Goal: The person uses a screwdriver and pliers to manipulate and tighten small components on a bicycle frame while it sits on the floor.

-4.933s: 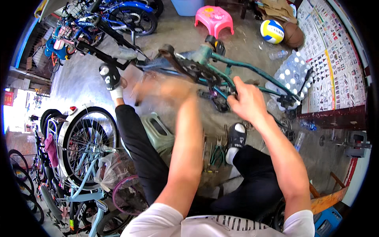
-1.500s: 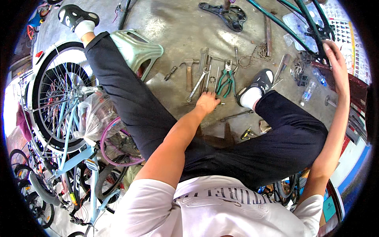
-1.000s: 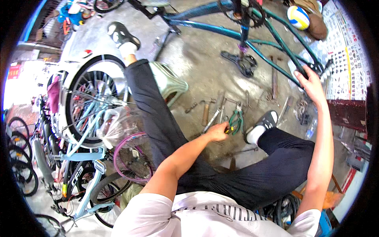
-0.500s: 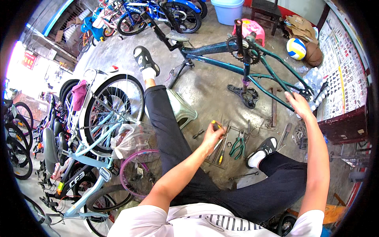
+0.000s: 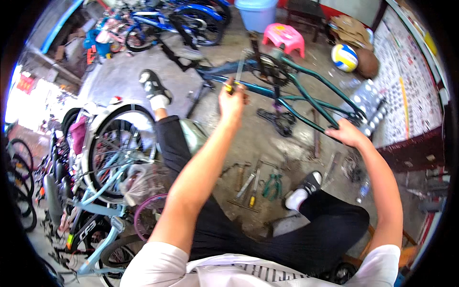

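Grey floor (image 5: 217, 139) below hands (image 5: 231, 105) (image 5: 349, 134) on screwdriver (image 5: 229, 88) and bicycle frame (image 5: 260, 89)

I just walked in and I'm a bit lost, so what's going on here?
A person is handling a blue-green bicycle frame. Their right hand grips its rear end, while the left hand holds a screwdriver with its shaft pointing up near the cranks; whether it touches anything is unclear. On the floor between their feet lie green-handled pliers and another yellow-handled tool.
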{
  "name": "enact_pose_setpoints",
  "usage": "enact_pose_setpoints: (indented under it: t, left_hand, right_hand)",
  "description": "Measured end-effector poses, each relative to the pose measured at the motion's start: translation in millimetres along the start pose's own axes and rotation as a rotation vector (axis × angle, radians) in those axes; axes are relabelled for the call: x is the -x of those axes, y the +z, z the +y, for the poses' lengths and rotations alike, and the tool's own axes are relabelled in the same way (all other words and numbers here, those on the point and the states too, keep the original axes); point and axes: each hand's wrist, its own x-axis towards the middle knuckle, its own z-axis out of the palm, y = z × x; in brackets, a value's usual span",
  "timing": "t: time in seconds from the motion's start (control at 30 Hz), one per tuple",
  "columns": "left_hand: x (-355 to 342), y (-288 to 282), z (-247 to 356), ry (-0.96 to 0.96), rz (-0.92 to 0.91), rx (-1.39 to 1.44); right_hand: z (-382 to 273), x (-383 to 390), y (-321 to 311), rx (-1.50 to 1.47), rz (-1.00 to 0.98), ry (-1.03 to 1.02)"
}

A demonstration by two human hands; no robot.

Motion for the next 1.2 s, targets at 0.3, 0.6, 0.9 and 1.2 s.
enact_pose_setpoints:
  t: [0.3,0.6,0.9,1.2]
  left_hand:
    - [-33,36,-3,0.11,-0.054,-0.161]
    - [-50,24,-15,0.148,-0.13,-0.133]
    - [-96,52,-12,0.119,-0.271,-0.12]
    - [-97,45,-22,0.208,-0.142,-0.204]
  right_hand:
    - [15,5,4,-0.134,-0.006,0.021]
    - [9,10,32,-0.325,-0.057,0.124]
    - [-19,22,62,-0.504,0.047,0.279]
    - [-88,25,83,-0.715,0.115,0.465]
